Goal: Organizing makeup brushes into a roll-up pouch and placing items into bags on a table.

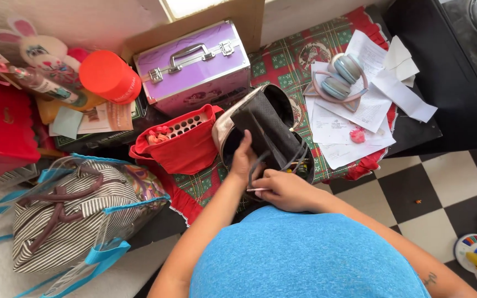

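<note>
1. Head view, thing in hand: black bag point(269, 129), open-topped with a rounded mouth, lies tilted on the red-and-green checked cloth point(285, 60), just right of the red pouch point(180, 143) and near of the purple case point(194, 66).
2. Left hand point(243, 157): fingers curled over the near rim of the black bag, holding it steady.
3. Right hand point(285, 190): at the bag's near edge, fingers pinched narrow on a thin pale stick-like item point(258, 190); its kind cannot be told.
4. Step in hand, as a judgement: sorting or handling contents at the bag's mouth, one hand bracing, the other working.
5. Next move calls for: a firm hold on the rim, and care with the grey cords point(299, 157) trailing at the opening.
6. Surroundings: headphones point(340, 77) on loose papers point(354, 132) at far right; striped bag point(73, 215) at near left.
</note>
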